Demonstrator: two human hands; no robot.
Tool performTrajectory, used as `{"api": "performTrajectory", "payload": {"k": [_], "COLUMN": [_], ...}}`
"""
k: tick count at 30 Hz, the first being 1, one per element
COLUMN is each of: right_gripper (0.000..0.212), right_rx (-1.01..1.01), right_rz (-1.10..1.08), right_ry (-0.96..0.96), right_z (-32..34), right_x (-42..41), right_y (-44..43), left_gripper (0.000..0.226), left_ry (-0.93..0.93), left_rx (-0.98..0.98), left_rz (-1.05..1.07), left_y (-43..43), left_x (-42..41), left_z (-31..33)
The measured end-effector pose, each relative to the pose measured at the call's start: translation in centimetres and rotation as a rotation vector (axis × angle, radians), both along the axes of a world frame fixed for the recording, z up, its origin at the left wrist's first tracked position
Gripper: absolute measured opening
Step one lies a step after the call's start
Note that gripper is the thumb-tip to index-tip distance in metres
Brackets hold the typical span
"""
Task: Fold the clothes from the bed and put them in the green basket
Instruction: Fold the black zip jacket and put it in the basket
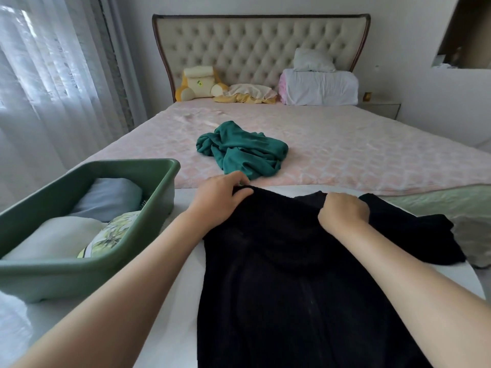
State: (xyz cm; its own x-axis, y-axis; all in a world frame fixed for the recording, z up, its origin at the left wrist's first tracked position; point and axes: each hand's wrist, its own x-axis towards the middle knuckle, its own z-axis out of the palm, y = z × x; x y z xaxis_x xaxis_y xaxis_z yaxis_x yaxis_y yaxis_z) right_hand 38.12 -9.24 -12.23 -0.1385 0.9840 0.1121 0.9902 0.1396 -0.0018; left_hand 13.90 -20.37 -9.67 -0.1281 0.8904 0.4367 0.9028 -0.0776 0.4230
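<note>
Over on the white table (172, 301), a black garment (292, 274) is being pinched at its top edge by left hand (220, 200) and right hand (342, 211), probably for squaring up; teal garment (239, 150) is being left crumpled on the bed (345, 155), green basket (66, 277) kept alongside.

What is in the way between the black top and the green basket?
Nothing visible. The left hand and right hand grip the black top, and only bare white tabletop lies between it and the green basket on its left, which already holds folded clothes.
</note>
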Motion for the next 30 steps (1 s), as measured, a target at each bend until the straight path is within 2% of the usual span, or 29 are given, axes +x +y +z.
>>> {"api": "performTrajectory", "payload": {"k": [1,2,4,6,7,10,12,13,14,16,18,19,21,23,24,25,27,28,30], "right_gripper": [0.035,0.043,0.058,0.066,0.062,0.024,0.017,0.017,0.022,0.033,0.034,0.035,0.038,0.045,0.049,0.049,0.029,0.033,0.054], "right_rx": [0.052,0.097,0.065,-0.095,-0.174,-0.254,-0.116,0.017,0.193,0.520,0.683,0.690,0.536,0.209,0.041,-0.122,-0.362,-0.393,-0.289], "right_rz": [0.069,0.178,0.455,0.656,0.694,0.675,0.639,0.624,0.630,0.701,0.773,0.792,0.826,0.805,0.759,0.683,0.556,0.531,0.495], "right_ry": [-0.089,-0.101,0.065,0.258,0.313,0.341,0.321,0.309,0.295,0.247,0.163,0.092,-0.131,-0.290,-0.351,-0.352,-0.239,-0.194,-0.175], "right_z": [-0.3,-0.7,-1.1,-1.1,-1.1,-1.1,-0.9,-0.7,-0.7,-0.6,-0.4,-0.2,0.3,0.4,0.6,0.8,1.2,1.4,1.9], "right_x": [-0.2,-0.7,-2.2,-4.0,-4.8,-5.8,-5.5,-5.4,-5.2,-4.7,-4.1,-3.9,-3.6,-3.1,-2.9,-2.8,-2.9,-3.1,-3.8], "right_y": [0.0,0.0,-0.9,-2.1,-2.7,-2.9,-2.3,-2.0,-1.5,-0.8,-0.5,-0.6,-1.1,-1.9,-2.2,-2.4,-3.0,-2.8,-2.3], "left_gripper": [0.015,0.012,0.008,0.007,0.008,0.025,0.039,0.037,0.032,0.032,0.034,0.035,0.035,0.030,0.026,0.021,0.017,0.022,0.035], "left_ry": [-0.025,-0.057,-0.105,-0.144,-0.166,-0.213,-0.115,-0.008,0.106,0.239,0.219,0.161,0.013,-0.093,-0.113,-0.125,-0.190,-0.235,-0.262], "left_rx": [-0.047,-0.104,-0.152,-0.114,-0.098,-0.176,-0.334,-0.382,-0.371,-0.217,-0.107,-0.139,-0.390,-0.750,-0.870,-0.900,-0.758,-0.643,-0.410], "left_rz": [-0.031,-0.054,-0.088,-0.127,-0.148,-0.212,-0.194,-0.156,-0.105,-0.014,0.001,-0.025,-0.127,-0.252,-0.284,-0.289,-0.237,-0.178,-0.019], "left_y": [0.3,0.7,1.3,1.8,2.0,1.4,0.8,0.4,0.2,-0.2,-0.7,-1.0,-1.6,-2.5,-2.8,-2.9,-2.8,-2.6,-2.1], "left_x": [0.4,0.8,1.4,1.7,1.7,0.9,-0.2,-0.7,-1.2,-1.8,-1.9,-1.8,-1.5,-1.1,-1.0,-1.0,-1.2,-1.5,-2.2], "left_z": [-0.6,-1.2,-2.3,-2.8,-2.8,-2.2,-1.9,-1.9,-2.0,-2.1,-1.8,-1.7,-1.6,-2.2,-2.6,-3.0,-3.2,-3.0,-2.8]}}
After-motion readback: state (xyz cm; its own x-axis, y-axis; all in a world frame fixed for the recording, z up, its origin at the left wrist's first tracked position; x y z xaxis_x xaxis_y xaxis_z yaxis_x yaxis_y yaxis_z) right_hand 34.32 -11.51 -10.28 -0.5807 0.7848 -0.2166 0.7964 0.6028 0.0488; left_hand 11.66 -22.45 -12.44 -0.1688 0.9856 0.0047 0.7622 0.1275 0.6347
